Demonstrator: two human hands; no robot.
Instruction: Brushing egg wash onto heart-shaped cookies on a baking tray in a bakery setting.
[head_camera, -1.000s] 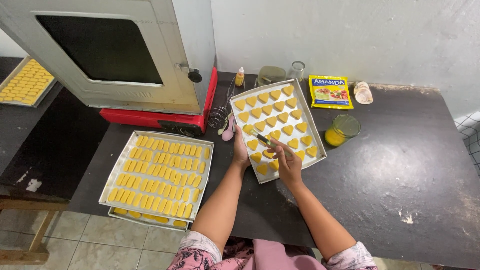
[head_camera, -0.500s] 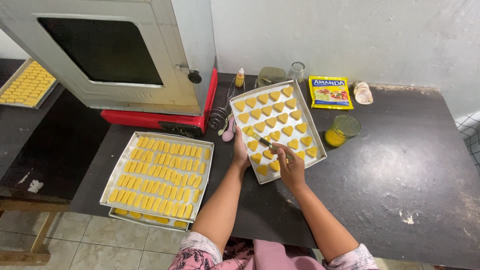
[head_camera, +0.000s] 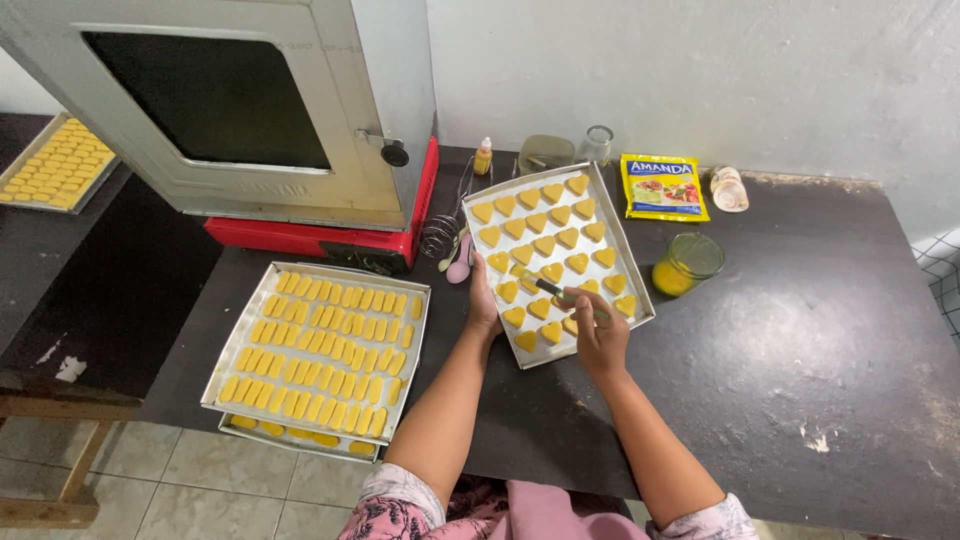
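Pink patterned sleeves show at the bottom edge, and two bare arms reach up from them over the dark table (head_camera: 800, 380). On the near left side, a metal tray of yellow stick-shaped cookies (head_camera: 318, 345) sits on top of a second tray, close to the table's edge. The right hand (head_camera: 600, 335) is closed around a thin brush (head_camera: 553, 290) with a green handle, and the tip of the brush lies over the heart-shaped cookies (head_camera: 545, 245). The left hand (head_camera: 484, 305) rests on the left rim of the heart tray (head_camera: 640, 270), fingers curled at the edge; I cannot tell if it grips or only touches. Just to the right of this tray stands a small glass jar with yellow liquid (head_camera: 683, 265). Farther, near the wall, lie a yellow packet (head_camera: 663, 186), a small dropper bottle (head_camera: 483, 157) and a glass (head_camera: 597, 143). At the far left stands a metal oven with a dark window (head_camera: 230, 100) on a red base (head_camera: 330, 235).
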